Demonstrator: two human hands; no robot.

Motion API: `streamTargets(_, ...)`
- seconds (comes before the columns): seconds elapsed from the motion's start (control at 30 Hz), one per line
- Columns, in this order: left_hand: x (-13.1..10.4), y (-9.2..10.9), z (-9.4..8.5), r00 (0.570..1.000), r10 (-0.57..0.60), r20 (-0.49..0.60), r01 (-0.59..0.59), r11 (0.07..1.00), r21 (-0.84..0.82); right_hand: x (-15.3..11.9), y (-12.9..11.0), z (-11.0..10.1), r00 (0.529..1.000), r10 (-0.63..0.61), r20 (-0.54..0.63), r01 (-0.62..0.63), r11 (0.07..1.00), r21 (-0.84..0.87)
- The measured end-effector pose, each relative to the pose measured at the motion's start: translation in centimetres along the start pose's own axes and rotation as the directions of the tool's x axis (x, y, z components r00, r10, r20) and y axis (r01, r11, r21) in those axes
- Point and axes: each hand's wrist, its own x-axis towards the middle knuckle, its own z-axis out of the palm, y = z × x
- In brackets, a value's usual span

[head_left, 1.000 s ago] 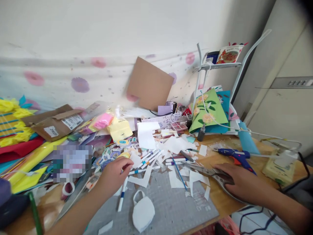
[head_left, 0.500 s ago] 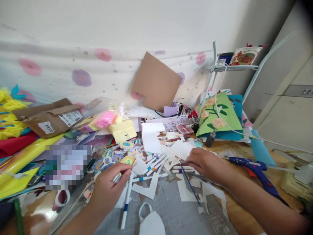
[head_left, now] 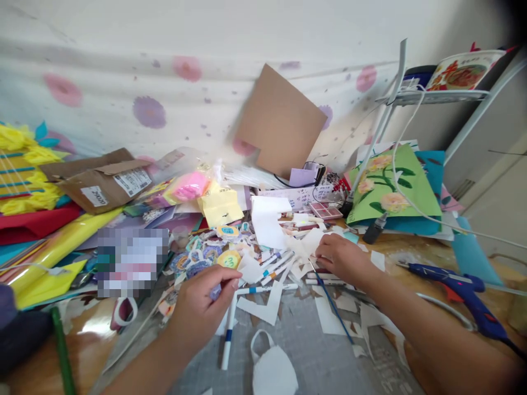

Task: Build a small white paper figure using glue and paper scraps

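Sticker cut-out point(head_left: 216, 291), small & purplish, sits pinched between thumb and fingers of left hand point(head_left: 200, 307), near centre of the cluttered desk, just beside white markers point(head_left: 267, 271). Right hand point(head_left: 341, 258) rests curled on paper scraps point(head_left: 304, 244) w/ fingers bent; whether it grips anything can't be told. Blue glue gun point(head_left: 457, 288) lies far right.

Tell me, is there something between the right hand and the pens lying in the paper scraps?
Nothing visible does. The right hand already rests on the pile, its fingers on the white paper scraps, with the pens lying uncovered just to its left. The left hand holds a small purple piece apart from them.
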Motion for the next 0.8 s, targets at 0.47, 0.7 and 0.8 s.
streamTargets(0.47, -0.9, 2.7, 0.9, 0.871, -0.299, 0.389, 0.486, 0.639, -0.597, -1.7, -9.4, -2.7, 0.956, 0.288, 0.049, -0.188, 0.479, 0.858)
streamTargets(0.7, -1.8, 3.8, 1.2, 0.750, -0.267, 0.605, 0.657, 0.194, -0.729, -3.5, -14.4, -1.1, 0.977, -0.146, -0.153, 0.209, 0.771, 0.602)
streamTargets(0.8, -1.4, 3.3, 0.7, 0.757, -0.361, 0.545, 0.651, 0.336, -0.681, -3.7, -14.7, -0.3, 0.985, -0.133, -0.106, 0.170, 0.801, 0.574)
